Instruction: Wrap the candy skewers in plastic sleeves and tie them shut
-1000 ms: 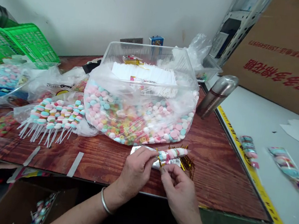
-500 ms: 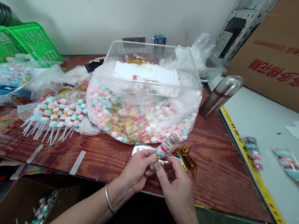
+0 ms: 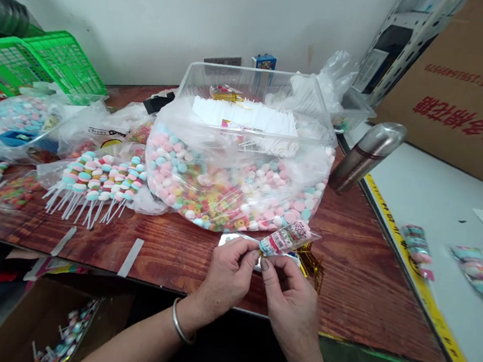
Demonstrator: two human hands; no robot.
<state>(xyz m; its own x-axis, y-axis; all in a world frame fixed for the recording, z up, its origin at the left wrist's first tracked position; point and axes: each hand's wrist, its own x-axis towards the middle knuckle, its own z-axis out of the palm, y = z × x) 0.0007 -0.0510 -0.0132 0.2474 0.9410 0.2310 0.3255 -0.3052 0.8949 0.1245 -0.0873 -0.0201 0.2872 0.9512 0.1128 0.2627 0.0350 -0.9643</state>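
A marshmallow lollipop in a clear printed wrapper (image 3: 283, 239) points up and to the right above the table's front part. At its lower, gathered end my left hand (image 3: 230, 271) pinches with thumb and forefinger. My right hand (image 3: 291, 298) closes on the same end from the other side, its thumb and fingers pressed together. A bit of gold shows between the fingertips; the stick is hidden. Just behind my right hand lie gold twist ties (image 3: 314, 266), partly covered, and a silvery flat packet (image 3: 231, 238) sits under the candy.
A clear plastic bin (image 3: 247, 132) holds white sticks above a bag of marshmallows and gummy rings (image 3: 231, 194). Skewered marshmallow sticks (image 3: 103, 179) lie left. A steel flask (image 3: 370, 157) stands right, near wrapped candies (image 3: 474, 271). Below left is a carton (image 3: 24, 319) of lollipops.
The wrapped lollipop has tilted further to the right, and my fingertips have drawn closer together at its gathered end. The whole view has shifted slightly.
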